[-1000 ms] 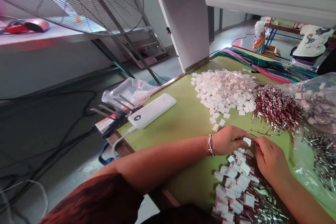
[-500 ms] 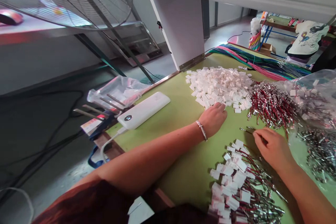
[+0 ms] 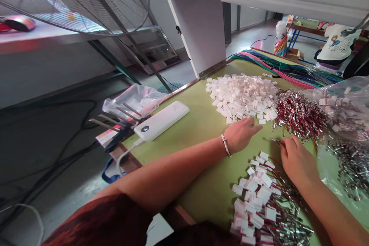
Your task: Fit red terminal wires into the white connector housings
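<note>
On the green tabletop [image 3: 201,184], my left hand [image 3: 241,133] is at the near edge of a heap of small white connectors [image 3: 245,94], index finger stretched to the right; whether it holds a connector is hidden. My right hand [image 3: 296,157] pinches a short wire with metal terminals [image 3: 276,140], whose tips point left toward my left hand. Behind my right hand lies a pile of short red wires with silver terminals [image 3: 300,113]. Nearer me, white connectors joined to red wires [image 3: 256,196] form another pile, left of my right forearm.
A white power bank [image 3: 163,121] with a cable lies at the left table edge, beside a plastic bag [image 3: 134,100] and metal prongs. Clear bags [image 3: 346,111] and more terminals [image 3: 351,165] are at right. Long coloured wires [image 3: 276,67] lie behind. A person [image 3: 337,44] is in the background.
My left hand has moved right and slightly nearer me, away from the heap, and its index finger now extends. The wire ends in my right hand are closer together. The view has shifted slightly.
</note>
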`<state>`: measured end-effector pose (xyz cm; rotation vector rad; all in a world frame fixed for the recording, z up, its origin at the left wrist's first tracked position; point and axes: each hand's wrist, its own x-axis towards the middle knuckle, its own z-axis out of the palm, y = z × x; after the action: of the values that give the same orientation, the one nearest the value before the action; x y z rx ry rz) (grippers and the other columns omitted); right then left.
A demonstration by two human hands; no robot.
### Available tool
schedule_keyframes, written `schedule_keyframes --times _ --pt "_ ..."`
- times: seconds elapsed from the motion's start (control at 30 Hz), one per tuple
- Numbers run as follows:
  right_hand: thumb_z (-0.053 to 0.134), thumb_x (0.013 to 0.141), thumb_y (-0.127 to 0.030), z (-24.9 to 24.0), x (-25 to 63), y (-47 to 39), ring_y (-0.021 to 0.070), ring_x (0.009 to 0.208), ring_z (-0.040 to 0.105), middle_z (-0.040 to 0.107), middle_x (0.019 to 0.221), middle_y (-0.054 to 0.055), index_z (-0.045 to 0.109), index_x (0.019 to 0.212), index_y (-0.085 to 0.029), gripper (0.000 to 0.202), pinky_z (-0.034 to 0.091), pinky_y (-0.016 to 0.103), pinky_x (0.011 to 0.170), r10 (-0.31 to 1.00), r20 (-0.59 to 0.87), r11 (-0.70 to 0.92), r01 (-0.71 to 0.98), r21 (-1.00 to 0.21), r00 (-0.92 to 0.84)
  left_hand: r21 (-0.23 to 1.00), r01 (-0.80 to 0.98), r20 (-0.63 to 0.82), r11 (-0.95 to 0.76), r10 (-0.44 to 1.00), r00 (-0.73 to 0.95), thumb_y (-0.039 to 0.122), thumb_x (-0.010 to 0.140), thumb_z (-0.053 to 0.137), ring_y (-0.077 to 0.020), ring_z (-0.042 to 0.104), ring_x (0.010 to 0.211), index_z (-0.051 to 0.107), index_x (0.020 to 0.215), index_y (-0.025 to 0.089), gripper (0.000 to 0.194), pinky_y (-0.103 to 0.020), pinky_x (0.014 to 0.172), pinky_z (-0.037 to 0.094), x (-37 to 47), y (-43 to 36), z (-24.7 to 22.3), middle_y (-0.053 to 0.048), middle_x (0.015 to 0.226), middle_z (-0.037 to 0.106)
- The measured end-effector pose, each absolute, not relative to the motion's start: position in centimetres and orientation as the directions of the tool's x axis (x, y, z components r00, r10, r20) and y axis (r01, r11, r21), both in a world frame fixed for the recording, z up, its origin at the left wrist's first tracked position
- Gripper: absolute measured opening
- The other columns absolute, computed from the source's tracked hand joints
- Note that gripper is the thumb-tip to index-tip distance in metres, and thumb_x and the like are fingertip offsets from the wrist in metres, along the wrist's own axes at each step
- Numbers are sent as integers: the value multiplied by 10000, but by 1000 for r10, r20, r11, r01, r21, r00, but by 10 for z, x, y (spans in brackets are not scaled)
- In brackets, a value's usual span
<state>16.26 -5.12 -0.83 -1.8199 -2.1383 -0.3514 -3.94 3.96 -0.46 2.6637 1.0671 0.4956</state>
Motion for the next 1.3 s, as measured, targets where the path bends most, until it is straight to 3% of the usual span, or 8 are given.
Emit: schedule_keyframes --times 0.07,0.17,0.23,0.33,0.63,0.87,1.07,1.3 --pt "370 900 -233 -6 165 -53 145 507 532 623 746 53 512 794 -189 183 267 269 444 910 398 152 986 -66 -113 643 541 164 -542 787 594 209 867 541 -156 588 777 659 1033 161 210 -281 692 488 -38 38 -3 -68 853 624" --pt "395 894 -254 -1 161 -57 154 466 539 616 605 12 516 820 -200 152 277 271 445 913 395 180 971 -158 -104 969 246 -134 3 845 518 261 852 596 -93 588 572 664 943 124 178 -226 588 499 -34 34 -1 -16 642 621" --pt "418 886 -258 2 156 -60 149 471 553 609 574 -6 517 814 -206 133 320 264 458 911 394 236 940 -247 -125 945 53 -302 322 800 518 263 855 607 -63 567 484 658 895 105 170 -195 535 486 -31 32 -1 2 583 613" --pt "436 885 -251 6 149 -63 147 565 607 657 668 8 547 833 -204 131 409 257 530 897 409 321 883 -343 -167 850 -114 -384 515 752 535 215 801 684 -55 594 499 660 832 88 133 -177 549 489 -29 29 0 -6 599 641" --pt "457 897 -268 10 147 -64 127 581 602 670 688 -5 603 796 -217 184 432 248 558 913 374 324 849 -418 -164 771 -184 -402 610 690 603 128 769 706 -67 628 544 654 831 66 101 -176 563 496 -30 25 4 -22 645 670" --pt "439 907 -238 7 147 -65 126 574 586 659 671 3 600 793 -201 201 393 247 560 864 450 364 899 -245 -227 829 -119 -364 547 689 627 221 716 759 -61 598 471 618 826 87 224 -154 451 436 -31 25 1 -8 604 664" --pt "405 925 -203 9 143 -67 123 486 508 554 556 -6 551 700 -192 269 301 262 496 812 498 361 932 -18 -305 932 -55 -249 358 743 621 215 719 735 -79 596 436 557 819 102 233 -174 430 469 -26 19 3 11 562 653" --pt "410 906 -176 6 143 -67 129 531 521 578 601 1 549 744 -188 213 330 255 518 837 437 446 873 -196 -329 918 -65 -226 392 649 727 249 754 700 -65 565 414 516 772 123 224 -160 396 423 -23 12 -2 8 555 641"
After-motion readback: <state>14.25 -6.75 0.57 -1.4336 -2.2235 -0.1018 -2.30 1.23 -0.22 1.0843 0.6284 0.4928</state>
